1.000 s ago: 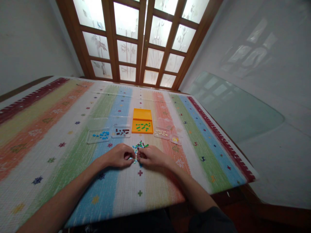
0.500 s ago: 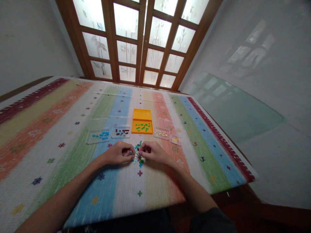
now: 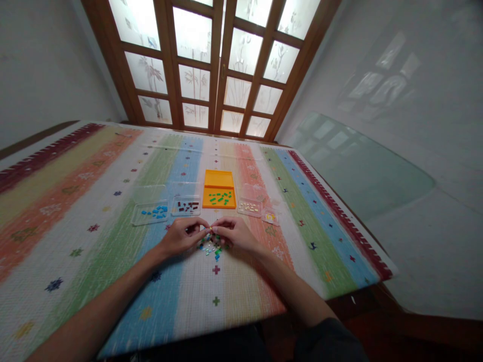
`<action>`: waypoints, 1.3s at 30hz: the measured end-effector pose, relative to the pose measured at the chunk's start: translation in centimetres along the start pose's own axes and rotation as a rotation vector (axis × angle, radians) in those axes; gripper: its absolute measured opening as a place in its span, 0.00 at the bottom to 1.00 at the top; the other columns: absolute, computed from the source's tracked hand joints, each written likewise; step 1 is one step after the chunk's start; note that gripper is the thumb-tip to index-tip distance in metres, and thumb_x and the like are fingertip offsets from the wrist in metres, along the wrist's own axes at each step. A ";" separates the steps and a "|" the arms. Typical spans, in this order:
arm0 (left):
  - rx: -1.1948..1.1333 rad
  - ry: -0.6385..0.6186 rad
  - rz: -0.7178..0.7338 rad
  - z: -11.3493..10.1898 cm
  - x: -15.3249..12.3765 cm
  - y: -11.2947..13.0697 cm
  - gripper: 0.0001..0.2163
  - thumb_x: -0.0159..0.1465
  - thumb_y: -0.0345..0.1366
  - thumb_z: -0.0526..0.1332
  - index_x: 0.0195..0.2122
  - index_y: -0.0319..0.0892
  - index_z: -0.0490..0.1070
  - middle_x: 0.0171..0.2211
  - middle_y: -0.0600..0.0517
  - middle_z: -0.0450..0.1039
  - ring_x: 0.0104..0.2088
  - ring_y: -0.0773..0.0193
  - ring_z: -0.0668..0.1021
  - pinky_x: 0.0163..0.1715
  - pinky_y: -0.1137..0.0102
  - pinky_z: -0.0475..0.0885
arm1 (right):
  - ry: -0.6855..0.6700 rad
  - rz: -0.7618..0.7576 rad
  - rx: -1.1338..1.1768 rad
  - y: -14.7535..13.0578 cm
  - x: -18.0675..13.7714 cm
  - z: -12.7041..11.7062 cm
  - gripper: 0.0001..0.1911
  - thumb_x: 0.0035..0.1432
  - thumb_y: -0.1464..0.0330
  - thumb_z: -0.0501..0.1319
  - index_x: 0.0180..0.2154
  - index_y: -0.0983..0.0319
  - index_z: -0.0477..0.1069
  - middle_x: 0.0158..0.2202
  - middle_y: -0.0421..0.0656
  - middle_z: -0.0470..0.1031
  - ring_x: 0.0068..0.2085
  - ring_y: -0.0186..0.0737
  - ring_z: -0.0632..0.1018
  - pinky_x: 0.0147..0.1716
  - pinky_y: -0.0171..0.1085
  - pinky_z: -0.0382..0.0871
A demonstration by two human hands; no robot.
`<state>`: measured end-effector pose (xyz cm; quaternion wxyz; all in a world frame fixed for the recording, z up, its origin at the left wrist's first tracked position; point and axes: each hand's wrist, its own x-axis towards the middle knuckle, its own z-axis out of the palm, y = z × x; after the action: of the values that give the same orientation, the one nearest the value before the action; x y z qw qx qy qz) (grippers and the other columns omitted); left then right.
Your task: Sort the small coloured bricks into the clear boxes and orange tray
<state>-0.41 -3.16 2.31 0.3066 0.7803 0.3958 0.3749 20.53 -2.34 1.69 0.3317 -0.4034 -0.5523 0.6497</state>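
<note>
- Hovering low over the striped tablecloth [image 3: 94, 261], both hands meet fingertip to fingertip just above a small heap of mixed coloured pieces [image 3: 211, 247].
- Left hand [image 3: 181, 236] curled, thumb and forefinger pinched together; whether it grips a piece, I cannot tell, it is too small.
- Right hand [image 3: 234, 234] mirrors it, fingers drawn tight into a pinch that touches the left hand's tips; a tiny speck may sit between them, unclear.
- Heap lies directly under and slightly nearer than the pinch, between the two palms.
- Beyond the grip, a row of trays: clear tray with blue pieces [image 3: 151, 213] far-left, clear tray with dark pieces [image 3: 186, 205] just left, orange tray with green pieces [image 3: 219, 196] straight ahead, clear tray with pale pieces [image 3: 249, 206] right, small tray with yellow pieces [image 3: 270, 216] further right.
- Farthest back, wooden glazed doors [image 3: 211, 65].
</note>
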 end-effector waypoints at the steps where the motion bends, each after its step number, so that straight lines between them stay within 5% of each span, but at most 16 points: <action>1: 0.000 0.015 0.004 0.1 0.0 -0.1 0.12 0.65 0.42 0.62 0.33 0.37 0.77 0.17 0.60 0.60 0.18 0.72 0.62 0.20 0.77 0.56 | 0.002 0.014 0.013 0.0 0.1 0.0 0.19 0.49 0.55 0.71 0.35 0.64 0.78 0.23 0.37 0.74 0.19 0.28 0.69 0.16 0.29 0.60; 15: 0.044 0.012 0.072 0.3 -0.1 -0.3 0.12 0.65 0.43 0.63 0.32 0.40 0.80 0.20 0.54 0.72 0.20 0.71 0.66 0.22 0.75 0.59 | 0.022 0.050 0.052 0.1 0.4 -0.4 0.21 0.39 0.56 0.76 0.30 0.64 0.75 0.22 0.38 0.74 0.19 0.28 0.69 0.15 0.29 0.56; 21: 0.051 0.026 0.070 0.7 -0.1 -0.4 0.13 0.65 0.43 0.63 0.33 0.39 0.81 0.20 0.53 0.74 0.19 0.71 0.66 0.22 0.75 0.59 | 0.082 -0.085 -0.108 -0.8 0.4 -1.2 0.17 0.44 0.58 0.72 0.29 0.62 0.74 0.22 0.37 0.73 0.22 0.31 0.71 0.21 0.31 0.63; 25: 0.059 0.032 -0.001 0.9 -0.3 -0.6 0.15 0.66 0.43 0.60 0.32 0.37 0.80 0.23 0.50 0.77 0.20 0.69 0.70 0.23 0.75 0.62 | 0.277 -0.280 -0.374 -2.7 -0.7 -4.6 0.13 0.48 0.60 0.68 0.30 0.62 0.74 0.28 0.41 0.76 0.26 0.32 0.72 0.25 0.32 0.65; 32: 0.093 0.085 -0.062 0.5 -0.1 -1.3 0.19 0.68 0.44 0.55 0.29 0.38 0.79 0.20 0.53 0.73 0.22 0.66 0.72 0.27 0.73 0.65 | 0.533 -0.307 -0.681 -3.2 -3.9 -12.9 0.12 0.49 0.60 0.65 0.31 0.62 0.76 0.27 0.42 0.77 0.22 0.32 0.69 0.23 0.32 0.62; 39: 0.077 0.110 -0.074 0.3 -0.2 -2.1 0.26 0.71 0.47 0.45 0.31 0.39 0.80 0.14 0.57 0.60 0.17 0.66 0.68 0.25 0.72 0.64 | 0.612 -0.245 -0.673 -1.1 -5.2 -15.7 0.15 0.50 0.57 0.63 0.32 0.63 0.78 0.32 0.47 0.81 0.23 0.36 0.73 0.23 0.34 0.66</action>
<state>-1.06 -2.33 0.44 0.2678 0.7547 0.4545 0.3900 36.92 0.33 2.55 0.4043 -0.5935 -0.6526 0.2417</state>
